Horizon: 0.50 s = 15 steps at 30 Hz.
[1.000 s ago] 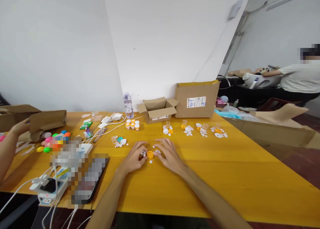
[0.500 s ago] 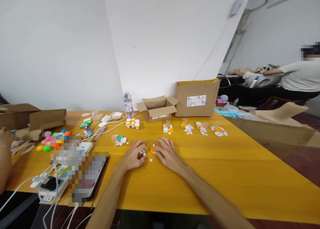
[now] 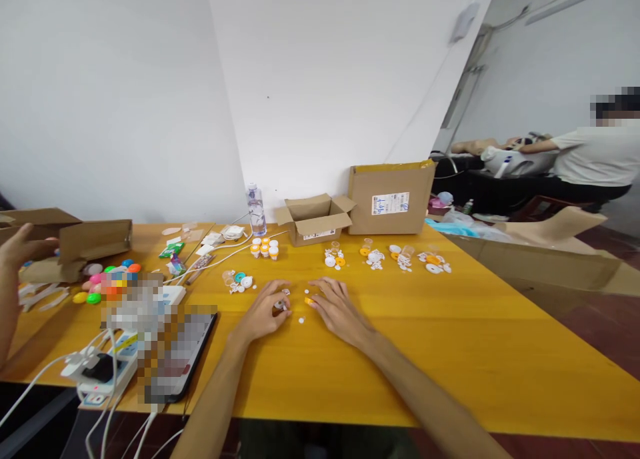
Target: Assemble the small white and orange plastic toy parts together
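My left hand (image 3: pixel 264 314) rests on the table with its fingers curled round small white and grey plastic parts (image 3: pixel 280 305). A tiny white gear-like piece (image 3: pixel 286 291) shows at its fingertips. Just to the right, my right hand (image 3: pixel 336 310) pinches a small orange plastic cap (image 3: pixel 309 300) between thumb and fingers, low over the wood. Between the hands lie a small white disc (image 3: pixel 301 320) and another white bit (image 3: pixel 307 291). My fingers hide part of what each hand holds.
Small part piles (image 3: pixel 375 259) line the right back; another pile (image 3: pixel 241 282) lies left. Capped little jars (image 3: pixel 265 248) stand by a bottle (image 3: pixel 257 209). Behind are an open carton (image 3: pixel 320 229) and a closed box (image 3: pixel 390 209). A tablet (image 3: pixel 183 359) and power strip (image 3: pixel 107 372) sit left.
The orange cap has turned in my right fingers and shows less of its face. The parts in my left hand have shifted slightly. Another person's hand at far left has risen over a carton.
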{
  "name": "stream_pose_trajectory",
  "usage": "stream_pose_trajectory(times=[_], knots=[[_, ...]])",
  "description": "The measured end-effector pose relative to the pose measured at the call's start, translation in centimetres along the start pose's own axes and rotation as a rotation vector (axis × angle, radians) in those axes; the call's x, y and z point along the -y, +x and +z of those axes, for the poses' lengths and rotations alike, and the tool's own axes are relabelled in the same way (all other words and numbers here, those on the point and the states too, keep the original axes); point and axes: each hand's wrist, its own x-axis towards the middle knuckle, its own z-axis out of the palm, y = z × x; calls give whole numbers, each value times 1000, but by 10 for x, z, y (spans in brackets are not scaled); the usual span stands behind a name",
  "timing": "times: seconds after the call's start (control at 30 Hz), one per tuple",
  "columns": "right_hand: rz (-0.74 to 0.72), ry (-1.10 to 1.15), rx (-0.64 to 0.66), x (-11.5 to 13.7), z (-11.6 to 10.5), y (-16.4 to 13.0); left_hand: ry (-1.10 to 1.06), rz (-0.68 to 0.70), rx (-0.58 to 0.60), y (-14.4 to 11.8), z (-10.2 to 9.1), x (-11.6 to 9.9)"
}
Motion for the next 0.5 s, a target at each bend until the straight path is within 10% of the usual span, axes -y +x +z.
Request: stream_pose_trajectory(times=[0.5], knots=[[36,-33,90,2,-19,-22,-91,-9,-57,8,5,-1]])
